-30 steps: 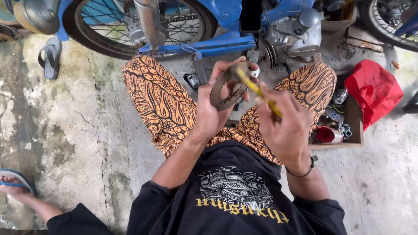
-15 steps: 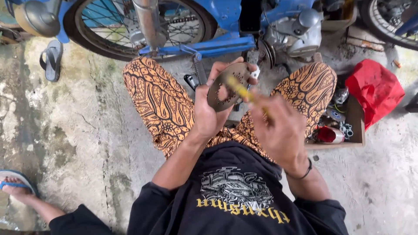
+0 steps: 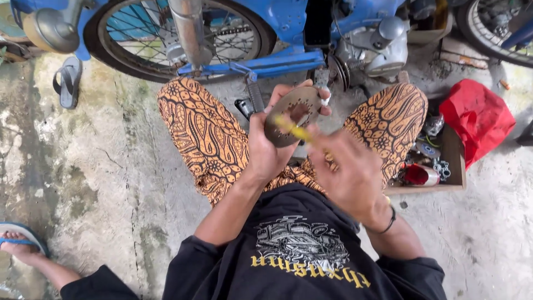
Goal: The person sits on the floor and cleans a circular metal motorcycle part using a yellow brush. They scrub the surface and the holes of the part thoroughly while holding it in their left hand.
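Note:
My left hand (image 3: pixel 272 147) grips a round grey metal disc (image 3: pixel 292 114) with holes and a central opening, held up over my lap between my knees in patterned orange trousers. My right hand (image 3: pixel 351 175) holds a thin yellow-handled tool (image 3: pixel 294 129) whose blurred tip lies across the face of the disc. Both hands are close together, just in front of the blue motorcycle's engine (image 3: pixel 375 47).
A blue motorcycle with a spoked wheel (image 3: pixel 177 39) stands across the top. A shallow wooden box of small parts (image 3: pixel 430 166) and a red cloth (image 3: pixel 477 119) lie at right. A sandal (image 3: pixel 68 83) lies at left; another person's sandalled foot (image 3: pixel 19 244) is at lower left.
My right hand has slid left and down along the disc with the yellow tool, in a scraping or brushing stroke. The left hand keeps the disc in nearly the same place.

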